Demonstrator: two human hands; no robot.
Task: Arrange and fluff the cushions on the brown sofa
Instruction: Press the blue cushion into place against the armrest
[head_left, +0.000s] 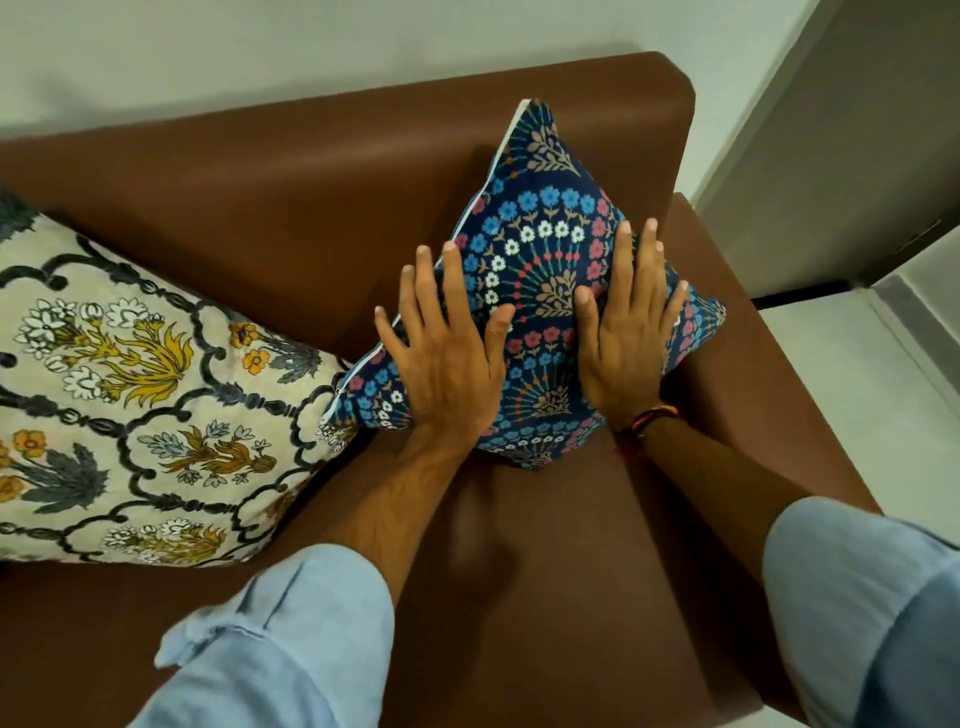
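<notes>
Pressing flat on the navy floral cushion, both hands lie spread with fingers splayed and straight, palms down on its printed face; neither hand closes around anything. The left hand covers the cushion's 8 o'clock side, its outer fingers reaching past the white-piped edge. The right hand lies toward 3 o'clock, fingertips pointing to 12 o'clock, with a red-and-orange thread band around the wrist. The cushion stands on one corner like a diamond, leaning against the backrest of the brown sofa, in the corner by the armrest at 3 o'clock; its lowest corner rests on the seat. At 9 o'clock from it lies a cream cushion printed with yellow and grey flowers inside dark scrolled frames, its right corner touching the navy one's left corner. Rolled light-blue sleeves cover both forearms at 6 o'clock. A pale wall runs behind the sofa at 12 o'clock.
</notes>
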